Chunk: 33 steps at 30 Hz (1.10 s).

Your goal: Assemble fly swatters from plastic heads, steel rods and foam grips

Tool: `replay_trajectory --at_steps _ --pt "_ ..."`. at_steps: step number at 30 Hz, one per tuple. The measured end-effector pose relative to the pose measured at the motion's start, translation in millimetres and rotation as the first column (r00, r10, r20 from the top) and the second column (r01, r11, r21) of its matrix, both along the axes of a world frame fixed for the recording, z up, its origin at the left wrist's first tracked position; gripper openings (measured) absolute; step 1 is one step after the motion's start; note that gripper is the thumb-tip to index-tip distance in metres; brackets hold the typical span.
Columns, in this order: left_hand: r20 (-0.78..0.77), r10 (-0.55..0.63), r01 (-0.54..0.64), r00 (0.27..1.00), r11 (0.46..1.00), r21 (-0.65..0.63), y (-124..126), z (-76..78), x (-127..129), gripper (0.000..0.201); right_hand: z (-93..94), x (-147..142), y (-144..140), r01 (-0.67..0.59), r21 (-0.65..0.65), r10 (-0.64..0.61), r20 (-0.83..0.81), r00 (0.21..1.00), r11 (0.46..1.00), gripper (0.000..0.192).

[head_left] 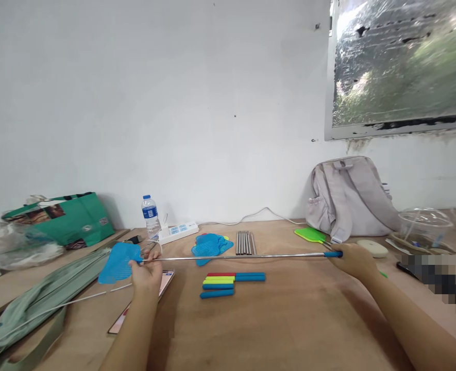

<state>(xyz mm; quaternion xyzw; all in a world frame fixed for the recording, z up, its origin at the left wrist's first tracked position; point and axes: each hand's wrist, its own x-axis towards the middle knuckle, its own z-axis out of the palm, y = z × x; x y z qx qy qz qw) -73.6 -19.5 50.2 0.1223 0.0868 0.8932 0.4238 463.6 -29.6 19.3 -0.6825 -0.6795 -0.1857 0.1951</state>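
A blue fly swatter with a long, thin metal rod point(243, 256) stretches level between my hands above the table. My left hand point(146, 273) is closed round the rod beside the blue mesh head point(120, 263). At the other end, the fingers of my right hand point(353, 263) wrap the blue handle point(333, 254). Behind the rod lie a pile of blue swatter heads point(211, 247) and a row of several metal tubes point(244, 242). In front are loose handle grips in red, yellow and blue point(218, 286). A green swatter head point(310, 235) lies near my right hand.
A phone point(119, 320) lies under my left forearm. Along the wall stand a green bag point(77, 219), a water bottle point(150, 216), a white power strip point(179, 232) and a grey backpack point(347, 201). A clear plastic container point(424, 224) and a round white object point(371, 248) are at right.
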Motion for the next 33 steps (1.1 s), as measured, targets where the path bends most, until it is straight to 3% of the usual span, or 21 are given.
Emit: replay_trajectory --at_steps 4,11,20,33 --pt "-0.049 -0.004 -0.008 0.999 0.97 -0.241 -4.1 5.7 20.8 0.052 2.3 2.9 -1.3 -0.009 0.01 0.009 -0.018 1.0 1.0 0.033" --pt "-0.236 -0.25 0.155 0.939 0.92 -0.36 -13.0 8.9 75.7 0.044 10.0 -18.1 -1.8 -0.066 -0.012 0.066 0.006 0.998 0.998 0.035" --pt "-0.227 -0.225 0.142 0.948 0.933 -0.331 -14.2 5.1 91.6 0.045 21.8 -15.8 -10.4 -0.006 -0.041 0.003 -0.058 0.998 0.999 0.034" --pt "-0.205 -0.263 0.184 0.943 0.923 -0.336 -10.5 -10.0 104.7 0.045 29.3 -54.2 -15.9 -0.058 -0.074 0.052 -0.085 0.995 0.996 0.033"
